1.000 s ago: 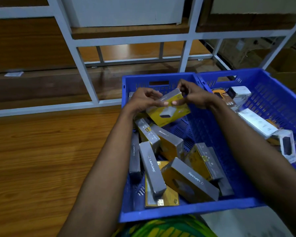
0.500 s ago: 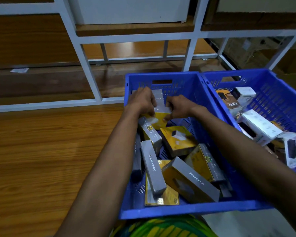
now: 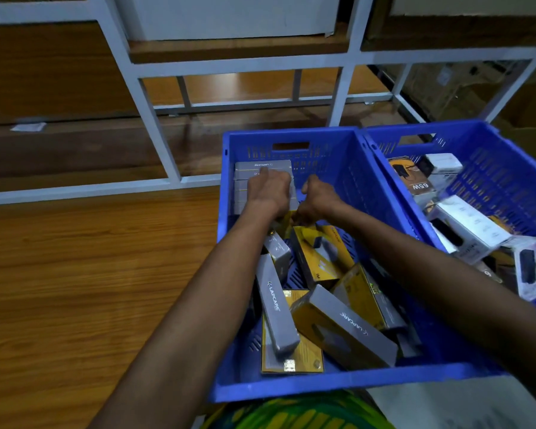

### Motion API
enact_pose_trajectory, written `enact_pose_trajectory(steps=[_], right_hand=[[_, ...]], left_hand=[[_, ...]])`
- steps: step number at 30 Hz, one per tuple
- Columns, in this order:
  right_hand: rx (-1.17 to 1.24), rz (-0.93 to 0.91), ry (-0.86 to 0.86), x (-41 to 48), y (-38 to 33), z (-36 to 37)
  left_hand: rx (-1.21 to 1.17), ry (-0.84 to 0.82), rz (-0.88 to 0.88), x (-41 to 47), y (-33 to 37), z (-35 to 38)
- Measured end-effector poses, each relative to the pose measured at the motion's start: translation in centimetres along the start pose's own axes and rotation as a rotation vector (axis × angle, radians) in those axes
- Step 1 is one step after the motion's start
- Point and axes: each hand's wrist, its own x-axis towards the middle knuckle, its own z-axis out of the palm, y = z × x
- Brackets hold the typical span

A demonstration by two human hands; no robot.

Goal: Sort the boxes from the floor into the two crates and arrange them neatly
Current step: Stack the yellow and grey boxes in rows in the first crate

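A wooden floor (image 3: 75, 289) fills the left half of the view, seen from above by a person reaching forward. A white metal shelf frame (image 3: 155, 119) stands along the floor's far edge, with pale cartons (image 3: 229, 13) on its upper boards. A scrap of paper (image 3: 28, 126) lies on a low wooden ledge at the far left.

Two blue plastic crates sit side by side at the right of the floor, their walls touching. The left crate (image 3: 322, 385) is nearest the person. The right crate (image 3: 508, 168) runs off the right edge and holds white boxes (image 3: 471, 224) and an orange and black box marked 65W (image 3: 412, 178), lying loosely.

In the left crate's far left corner, a stack of grey boxes (image 3: 260, 168) stands neatly against the wall. The rest of that crate holds a jumble of yellow and grey boxes (image 3: 347, 329) marked LAPCARE, tilted across each other from the middle to the near edge.

Both bare forearms reach over the jumble to the stack. The left hand (image 3: 270, 193) lies on the stack's near side, its grip curled over the boxes, one fingertip on the top box. The right hand (image 3: 317, 199) is just beside it, against the stack's right side, fingers curled and thumb raised. Whether its grip holds anything cannot be told. A sliver of yellow box (image 3: 287, 219) shows below the two hands.
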Motion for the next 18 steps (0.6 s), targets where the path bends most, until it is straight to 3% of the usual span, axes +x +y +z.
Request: enact_pose_trajectory(steps=[5, 7, 9, 13, 15, 18], right_hand=[[0.424, 0.077, -0.253, 0.0, 0.9, -1.4], [0.426, 0.043, -0.344, -0.3, 1.2, -2.1], [0.182, -0.003, -0.364, 0.1, 1.7, -2.4], [-0.622, -0.156, -0.529, 1.0, 2.4, -1.9], [-0.717, -0.182, -0.636, 1.5, 2.6, -1.1], [-0.734, -0.237, -0.621, 1.4, 2.0, -1.3]], left_hand=[[-0.037, -0.040, -0.041, 0.6, 0.8, 1.0], [-0.085, -0.062, -0.051, 0.6, 0.9, 1.3], [-0.123, -0.067, -0.054, 0.7, 0.8, 1.2], [-0.121, -0.036, -0.062, 0.7, 0.3, 0.9], [-0.118, -0.037, -0.080, 0.7, 0.1, 0.7], [-0.098, -0.101, -0.106, 1.2, -0.4, 0.6]])
